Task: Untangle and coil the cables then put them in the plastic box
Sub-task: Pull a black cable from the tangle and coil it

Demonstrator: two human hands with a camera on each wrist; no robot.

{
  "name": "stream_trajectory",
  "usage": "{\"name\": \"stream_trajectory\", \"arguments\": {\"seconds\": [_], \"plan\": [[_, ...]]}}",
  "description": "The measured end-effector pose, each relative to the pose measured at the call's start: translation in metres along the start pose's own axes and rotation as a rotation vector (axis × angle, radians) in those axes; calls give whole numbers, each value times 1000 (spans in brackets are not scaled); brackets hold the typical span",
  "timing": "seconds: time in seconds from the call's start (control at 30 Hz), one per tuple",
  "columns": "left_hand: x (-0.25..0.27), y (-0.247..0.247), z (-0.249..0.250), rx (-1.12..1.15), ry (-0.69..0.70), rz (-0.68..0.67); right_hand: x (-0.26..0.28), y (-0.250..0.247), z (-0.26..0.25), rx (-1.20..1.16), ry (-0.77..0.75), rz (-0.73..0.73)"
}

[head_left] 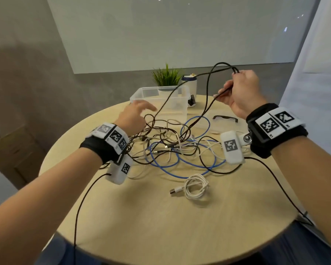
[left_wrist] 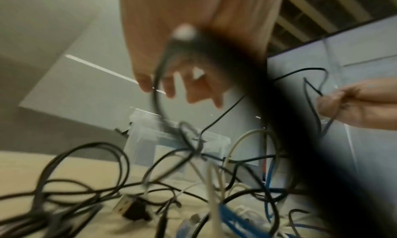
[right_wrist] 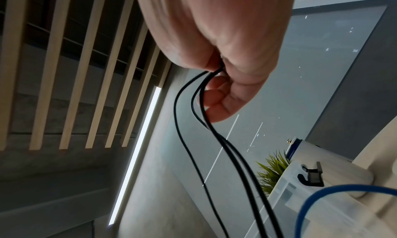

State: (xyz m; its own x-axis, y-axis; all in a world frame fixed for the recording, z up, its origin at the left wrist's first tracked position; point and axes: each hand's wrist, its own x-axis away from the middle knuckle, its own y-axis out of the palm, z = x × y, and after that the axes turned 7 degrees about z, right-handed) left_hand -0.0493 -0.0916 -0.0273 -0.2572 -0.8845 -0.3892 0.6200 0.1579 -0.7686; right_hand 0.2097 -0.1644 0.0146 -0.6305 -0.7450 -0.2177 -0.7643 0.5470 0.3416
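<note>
The left hand [head_left: 135,116] reaches low over the far left part of the cable tangle [head_left: 170,146], forearm stretched across the round table [head_left: 161,217], palm down. In the left wrist view its fingers [left_wrist: 169,87] hang apart and loosely straight, gripping nothing; a thick blurred dark cable passes close to that camera, and whether it touches the hand cannot be told.

The tangle lies mid-table: thin matte black leads, pale off-white leads and a glossy blue cable [head_left: 166,169] looped through one another, with a few metal plug ends showing. Nearer the person, apart from the heap, sits a white USB cable [head_left: 196,185] already wound into a small round coil, its plug pointing left.

Behind the tangle stands the clear plastic box [head_left: 161,98], rectangular, open-topped, translucent. Just beyond it are a small green potted plant [head_left: 166,76] and a white cylinder with a dark blue band [head_left: 189,84]. To the right of the box lies its clear lid [head_left: 225,121] with a black clip handle, flat on the wood-grain tabletop.

The right hand [head_left: 241,90] is raised above the table's far right, wrist bent back, fingers curled round several loops of a thin black cable [head_left: 208,81]. In the right wrist view three strands leave the fist between thumb and fingers [right_wrist: 214,97] and fall toward the table. From the head view the strands arc over the box and drop into the tangle.
</note>
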Motion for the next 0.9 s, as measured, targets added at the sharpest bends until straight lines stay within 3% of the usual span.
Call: {"name": "stream_trajectory", "arguments": {"seconds": [0.03,0.1,0.23,0.33,0.47,0.57,0.67,0.83,0.9], "plan": [[-1,3,4,-30,63,-129,2,2,0,-6,5,-12],[-2,7,11,-65,33,-301,4,3,-2,-18,10,-26],[-13,14,13,-220,24,-264,6,-3,-9,39,-2,-116],[-16,15,15,-341,20,-378,11,-9,-13,71,-2,-243],[-16,22,24,-419,166,-444,17,-14,-16,153,10,-389],[-16,26,37,-336,275,-382,20,-14,-14,281,6,-491],[-15,19,53,-122,265,-272,18,-15,-10,451,-10,-486],[-22,-8,61,183,191,211,9,-21,1,738,-57,-426],[-26,-23,59,339,160,328,6,-21,5,867,-85,-380]]}}
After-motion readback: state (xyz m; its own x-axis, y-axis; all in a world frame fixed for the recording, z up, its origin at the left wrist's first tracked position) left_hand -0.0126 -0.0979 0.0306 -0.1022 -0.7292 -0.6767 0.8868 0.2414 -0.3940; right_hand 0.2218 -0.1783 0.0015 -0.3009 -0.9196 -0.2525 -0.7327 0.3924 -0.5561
